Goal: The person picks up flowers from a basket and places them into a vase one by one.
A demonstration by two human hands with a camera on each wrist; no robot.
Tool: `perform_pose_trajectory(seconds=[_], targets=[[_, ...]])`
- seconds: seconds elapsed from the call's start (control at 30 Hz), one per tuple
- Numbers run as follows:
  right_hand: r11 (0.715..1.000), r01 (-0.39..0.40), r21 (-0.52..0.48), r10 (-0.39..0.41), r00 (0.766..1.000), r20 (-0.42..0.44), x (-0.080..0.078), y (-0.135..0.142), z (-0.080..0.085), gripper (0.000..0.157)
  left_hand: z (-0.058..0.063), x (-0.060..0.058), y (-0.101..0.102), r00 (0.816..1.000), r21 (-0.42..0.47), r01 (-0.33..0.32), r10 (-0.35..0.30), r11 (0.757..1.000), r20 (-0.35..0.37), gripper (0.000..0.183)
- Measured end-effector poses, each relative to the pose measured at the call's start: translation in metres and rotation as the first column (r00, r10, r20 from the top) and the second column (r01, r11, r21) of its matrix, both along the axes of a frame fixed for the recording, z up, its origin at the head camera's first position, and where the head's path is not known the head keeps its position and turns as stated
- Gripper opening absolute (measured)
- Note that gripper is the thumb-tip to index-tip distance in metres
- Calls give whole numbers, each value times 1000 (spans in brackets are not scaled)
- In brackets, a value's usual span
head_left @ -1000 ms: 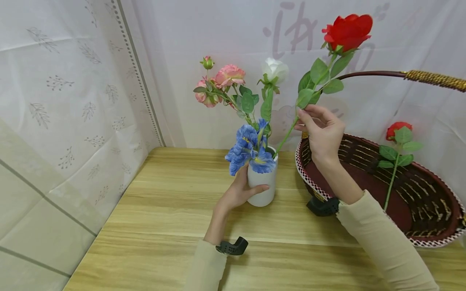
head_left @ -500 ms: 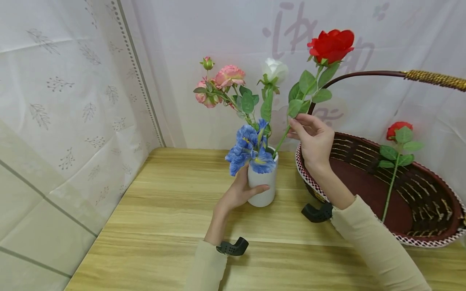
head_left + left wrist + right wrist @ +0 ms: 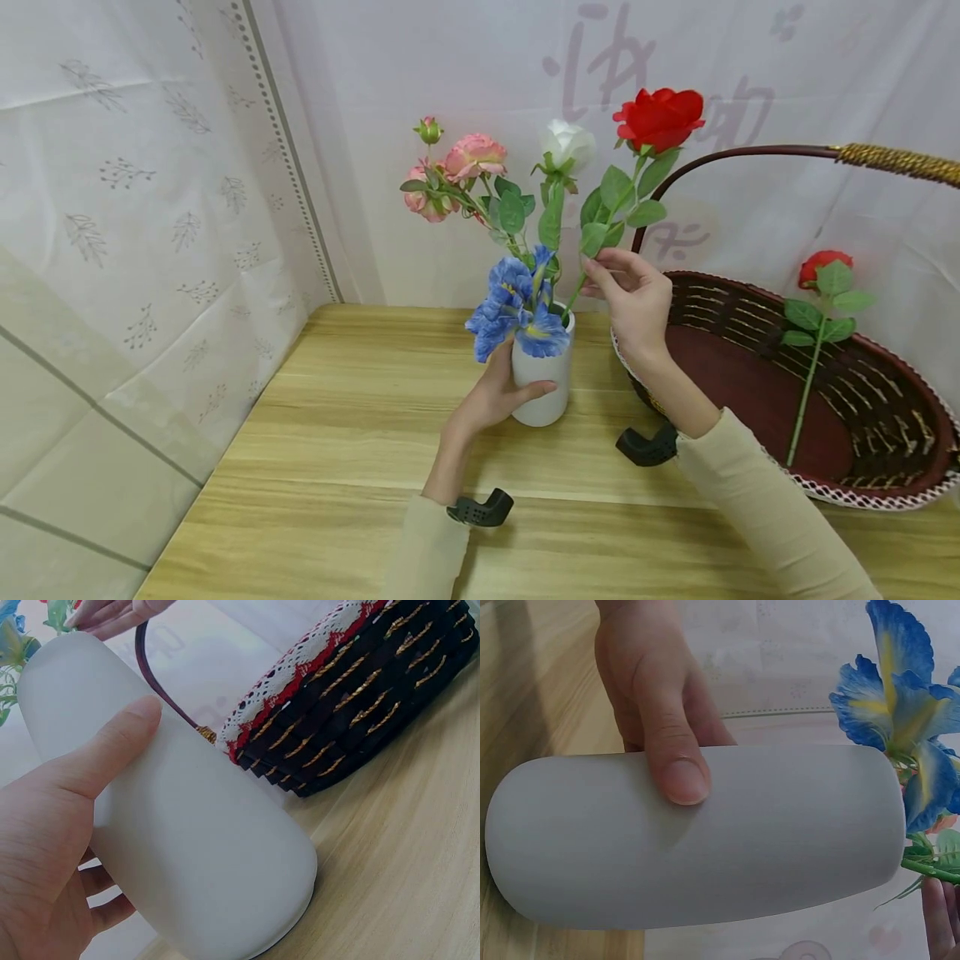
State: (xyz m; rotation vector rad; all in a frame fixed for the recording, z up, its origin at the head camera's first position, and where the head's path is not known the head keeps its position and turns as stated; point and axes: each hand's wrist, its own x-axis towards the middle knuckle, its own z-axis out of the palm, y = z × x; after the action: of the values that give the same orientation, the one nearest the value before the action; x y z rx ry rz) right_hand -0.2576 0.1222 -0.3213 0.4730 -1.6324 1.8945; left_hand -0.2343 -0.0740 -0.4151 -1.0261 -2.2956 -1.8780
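My left hand [image 3: 491,398] grips a white vase [image 3: 542,392] that stands upright on the table, its thumb across the front, as the left wrist view also shows. Pinched between the thumb and fingers of my right hand [image 3: 637,304] is the stem of a red rose [image 3: 660,121], leaning right with its lower end inside the vase mouth. A blue iris [image 3: 517,308] hangs over the vase's front rim. Behind it rise a white rose [image 3: 567,148] and a branch of pink flowers [image 3: 474,158]. Where the stem ends inside the vase is hidden.
To the right stands a dark woven basket [image 3: 742,333] with lace trim and an arched handle [image 3: 795,152]. Inside it leans another red rose [image 3: 823,271]. The wooden table [image 3: 337,467] meets patterned cloth [image 3: 165,208] at the left and back.
My right hand has moved down and left, and the red rose has sunk with it, its stem deeper in the vase. My left hand and the vase have stayed in place.
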Motion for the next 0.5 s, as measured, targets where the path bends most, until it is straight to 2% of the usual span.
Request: perform_pose_trajectory(seconds=[0.17, 0.5], targets=[[999, 16, 35, -16, 1000, 5, -2, -1, -6, 19, 0, 0, 1, 1000, -11, -1, 2, 1000, 9, 73], [1000, -19, 15, 19, 998, 56, -5, -5, -9, 17, 1, 1, 2, 1000, 4, -9, 9, 1000, 18, 75]])
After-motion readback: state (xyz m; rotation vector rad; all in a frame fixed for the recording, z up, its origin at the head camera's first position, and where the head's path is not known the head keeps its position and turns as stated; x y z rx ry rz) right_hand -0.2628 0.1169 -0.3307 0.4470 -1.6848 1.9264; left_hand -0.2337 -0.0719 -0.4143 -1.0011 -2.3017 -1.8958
